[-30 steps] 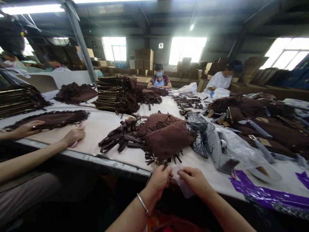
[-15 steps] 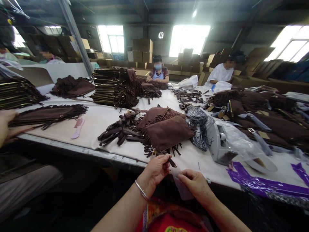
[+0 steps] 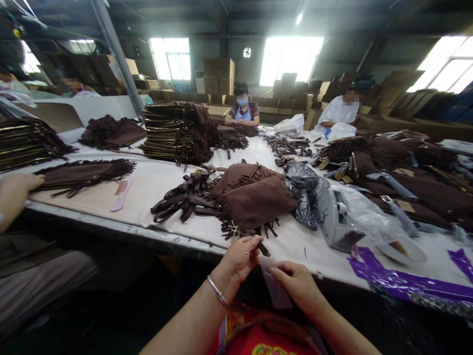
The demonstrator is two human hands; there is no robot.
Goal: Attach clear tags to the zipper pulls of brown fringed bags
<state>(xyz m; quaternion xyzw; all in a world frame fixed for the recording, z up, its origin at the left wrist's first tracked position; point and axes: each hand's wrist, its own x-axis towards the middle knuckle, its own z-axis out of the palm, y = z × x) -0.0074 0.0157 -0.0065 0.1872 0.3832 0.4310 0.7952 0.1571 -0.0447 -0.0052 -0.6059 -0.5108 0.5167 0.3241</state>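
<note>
“2 bare hands are near each other at the front edge of the table [image 3: 144, 199] in the head view. What does each hold?”

“The left hand [image 3: 238, 264] pinches a dark strap [image 3: 263, 249] between thumb and fingers, and its end, with a small metallic glint, pokes out beyond the grip.”

“Why leave that end sticking out?”

“Probably so it points at the clear plastic sleeve [image 3: 276, 288] without fingertips in the way. The right hand [image 3: 297, 278] pinches that sleeve near its upper part. The rest hangs down in front of the table, likely because a hold there keeps the thin film's top towards the strap. I can't tell whether strap and sleeve touch.”

“And the fringed brown pouch [image 3: 254, 202]?”

“It lies on the table just beyond the left hand. Perhaps the strap is attached to it, but any join is hidden. Loose straps [image 3: 185, 202] lie heaped to its left, presumably within easy reach.”

“Whose is the pink comb [image 3: 120, 196]?”

“I can't say. It lies near the second fringed pouch [image 3: 81, 173], which a co-worker's hand [image 3: 16, 195] touches at the far left; maybe it's for straightening fringe. Behind, a tall pouch stack [image 3: 173, 133] probably saves space.”
</note>
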